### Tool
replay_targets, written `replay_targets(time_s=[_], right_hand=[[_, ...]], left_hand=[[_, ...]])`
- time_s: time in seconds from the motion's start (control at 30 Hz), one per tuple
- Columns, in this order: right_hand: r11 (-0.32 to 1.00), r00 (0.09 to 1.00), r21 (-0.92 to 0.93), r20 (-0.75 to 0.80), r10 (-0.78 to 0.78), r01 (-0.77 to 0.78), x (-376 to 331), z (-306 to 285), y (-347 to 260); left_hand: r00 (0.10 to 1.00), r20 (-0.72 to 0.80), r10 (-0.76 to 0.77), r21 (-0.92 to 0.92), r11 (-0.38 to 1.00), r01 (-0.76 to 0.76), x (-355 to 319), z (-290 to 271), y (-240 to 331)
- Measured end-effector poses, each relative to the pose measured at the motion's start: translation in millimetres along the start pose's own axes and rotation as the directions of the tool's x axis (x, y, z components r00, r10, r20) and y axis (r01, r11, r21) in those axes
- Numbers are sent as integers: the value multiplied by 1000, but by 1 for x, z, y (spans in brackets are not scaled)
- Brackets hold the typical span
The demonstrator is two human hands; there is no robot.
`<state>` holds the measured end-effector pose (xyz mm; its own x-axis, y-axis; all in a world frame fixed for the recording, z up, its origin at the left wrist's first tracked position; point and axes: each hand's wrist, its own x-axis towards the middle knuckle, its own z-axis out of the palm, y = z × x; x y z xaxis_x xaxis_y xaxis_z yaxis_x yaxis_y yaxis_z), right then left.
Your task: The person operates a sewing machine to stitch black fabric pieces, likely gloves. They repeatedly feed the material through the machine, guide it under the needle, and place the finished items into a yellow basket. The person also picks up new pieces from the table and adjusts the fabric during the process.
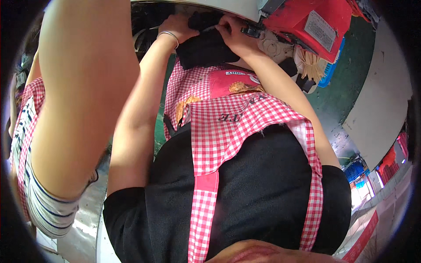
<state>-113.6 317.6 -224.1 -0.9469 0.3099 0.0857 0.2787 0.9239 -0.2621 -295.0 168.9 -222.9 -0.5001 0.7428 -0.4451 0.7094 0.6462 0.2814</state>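
Note:
A folded piece of black cloth (206, 51) lies over my lap, against the front of my pink checked apron (228, 127). My left hand (180, 27), with a silvery bangle at its wrist, holds the cloth's far left part between thumb and fingers. On the other side my right hand (236, 37) pinches the cloth's far right edge with bent fingers. Between the two hands more black cloth (205, 20) bunches up toward the table. Some of the left fingertips are hidden by the hand and the dark material.
A white tabletop (232, 6) curves just beyond my hands. Right of it stands a red machine (309, 28). Below that, beige strips (310, 65) hang near a blue basket (331, 68). A co-worker's bare arm (83, 96) fills the near left, ending in a striped sleeve (48, 206).

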Motion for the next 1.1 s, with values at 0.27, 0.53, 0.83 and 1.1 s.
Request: replay_targets(time_s=[0.27,0.53,0.83,1.1], right_hand=[[-48,748,780,614,251,-624,-31,-60,-14],[-572,760,642,648,49,-510,-50,-97,-35],[-313,813,809,561,157,-498,-59,-75,-26],[-312,774,754,628,83,-578,-63,-72,-15]], left_hand=[[907,-324,269,129,962,-239,-71,-40,22],[686,-511,518,300,856,-422,-134,-55,83],[834,-406,374,-205,852,-482,-142,-45,83],[997,67,-49,-878,471,82,-108,-31,30]])
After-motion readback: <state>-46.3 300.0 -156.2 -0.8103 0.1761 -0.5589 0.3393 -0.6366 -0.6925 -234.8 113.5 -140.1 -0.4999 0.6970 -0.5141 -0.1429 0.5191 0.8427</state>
